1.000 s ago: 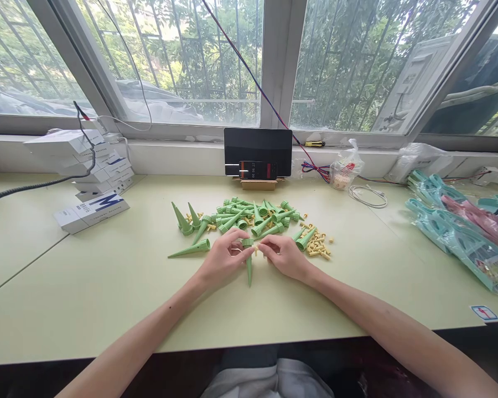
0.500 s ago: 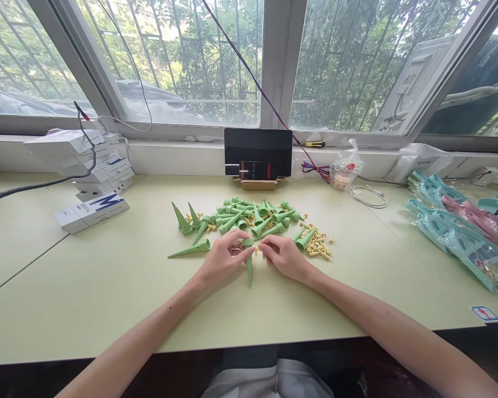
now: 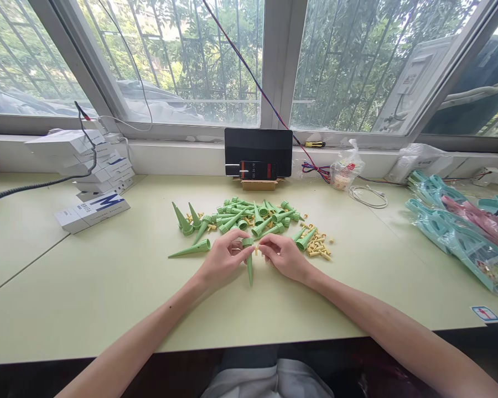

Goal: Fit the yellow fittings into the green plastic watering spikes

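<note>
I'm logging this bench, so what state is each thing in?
Left hand: closed
Green tapered plastic spike: held, tip down
Right hand: pinching
Small yellow plastic peg: pinched
Other green spikes: most heaped
Black rectangular phone: sideways, lit
Black flat display: upright, dark
Thin white cable: coiled
White cardboard boxes: most stacked

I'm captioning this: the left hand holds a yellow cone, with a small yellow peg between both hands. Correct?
No: the head view shows the left hand holding a green cone, not yellow. The small yellow peg is between that hand and the right hand.
</note>
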The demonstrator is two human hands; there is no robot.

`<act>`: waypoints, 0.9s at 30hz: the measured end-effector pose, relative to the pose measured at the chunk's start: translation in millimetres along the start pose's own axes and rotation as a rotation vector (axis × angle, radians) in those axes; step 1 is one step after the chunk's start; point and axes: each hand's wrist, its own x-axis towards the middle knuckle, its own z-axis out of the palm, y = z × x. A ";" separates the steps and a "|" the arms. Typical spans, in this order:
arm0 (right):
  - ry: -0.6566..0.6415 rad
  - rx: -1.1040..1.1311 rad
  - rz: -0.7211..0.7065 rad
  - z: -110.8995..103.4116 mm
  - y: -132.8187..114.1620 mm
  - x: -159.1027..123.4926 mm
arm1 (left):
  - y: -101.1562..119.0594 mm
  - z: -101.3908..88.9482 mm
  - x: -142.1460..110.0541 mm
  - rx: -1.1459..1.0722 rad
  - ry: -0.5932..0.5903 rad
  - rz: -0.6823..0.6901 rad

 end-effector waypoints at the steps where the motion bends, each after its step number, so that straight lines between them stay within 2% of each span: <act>1: 0.001 -0.002 -0.003 0.1 -0.2 0.0 | -0.2 0.0 0.0 0.001 0.002 -0.002; 27: 0.076 -0.109 -0.063 0.4 0.7 1.1 | -1.5 -0.7 0.3 0.036 0.026 -0.018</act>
